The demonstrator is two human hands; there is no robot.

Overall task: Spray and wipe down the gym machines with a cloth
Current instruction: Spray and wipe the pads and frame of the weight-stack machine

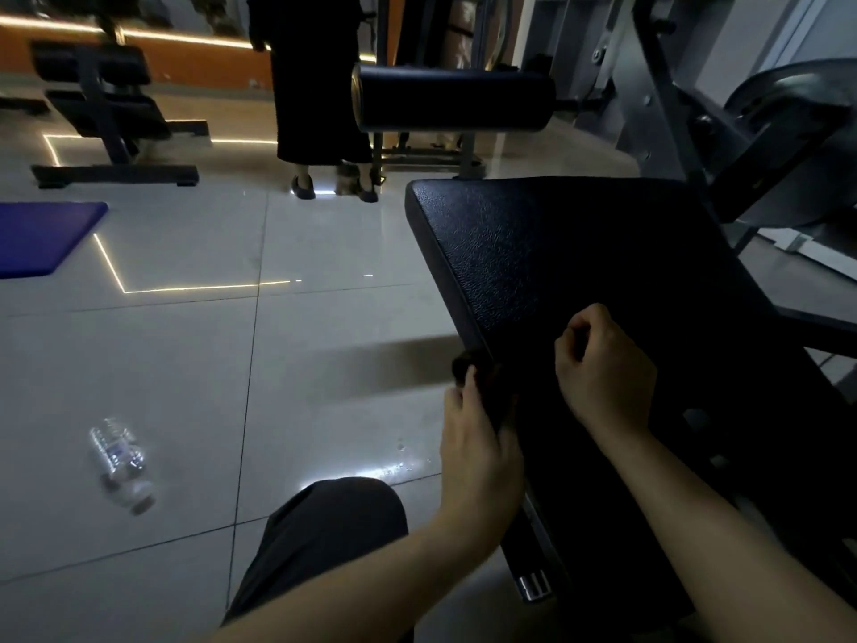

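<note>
Left hand (477, 438) grips a dark, bunched cloth (466, 364) at the left edge of the grainy black vinyl pad (556, 252). Right hand (603, 368) is curled above the pad; whether it holds anything is unclear. A clear ribbed bottle (123, 461) lies well left of the pad.

no readable text anywhere, label on the plastic bottle (121, 461) too blurred to read

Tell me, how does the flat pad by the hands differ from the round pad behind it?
The flat pad is a wide slab with a pebbled surface; the round pad is a smooth-looking cylinder lying crosswise. The left hand grips a dark cloth at the flat pad's edge; nothing touches the round pad. Both are dark, padded gym-machine parts.
</note>
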